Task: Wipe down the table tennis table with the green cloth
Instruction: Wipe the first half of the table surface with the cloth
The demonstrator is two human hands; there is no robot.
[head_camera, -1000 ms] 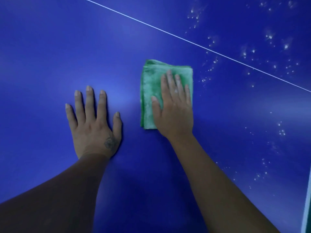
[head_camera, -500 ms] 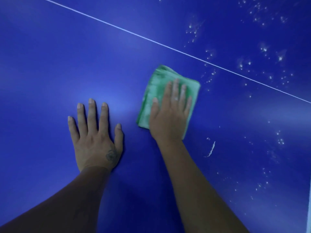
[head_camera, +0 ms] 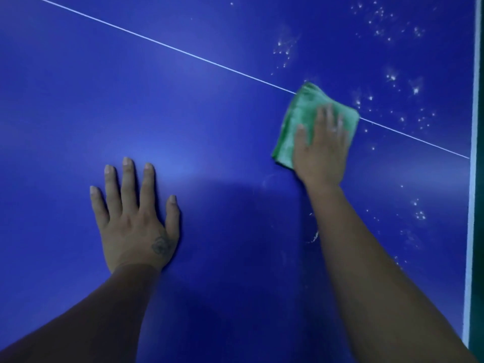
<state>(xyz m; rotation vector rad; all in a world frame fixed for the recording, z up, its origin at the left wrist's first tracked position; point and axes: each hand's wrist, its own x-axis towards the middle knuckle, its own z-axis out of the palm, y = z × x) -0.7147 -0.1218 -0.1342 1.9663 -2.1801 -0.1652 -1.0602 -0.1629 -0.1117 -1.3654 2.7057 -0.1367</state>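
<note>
The blue table tennis table (head_camera: 209, 106) fills the view, crossed by a thin white centre line (head_camera: 157, 43). A folded green cloth (head_camera: 301, 119) lies flat on it, over that line. My right hand (head_camera: 320, 150) presses on the cloth with straight fingers, covering its near right part; the hand is blurred by motion. My left hand (head_camera: 136, 218) rests flat on the bare table with fingers spread, well to the left of the cloth. White specks (head_camera: 392, 79) dot the surface beyond and to the right of the cloth.
The table's white-lined right edge (head_camera: 472, 179) runs down the right side of the view, with a dark green strip beyond it. A few faint white smears (head_camera: 313, 238) lie beside my right forearm.
My right hand has slid the cloth away and to the right, onto the white line and nearer the specks. My left hand stays planted flat on the table.
</note>
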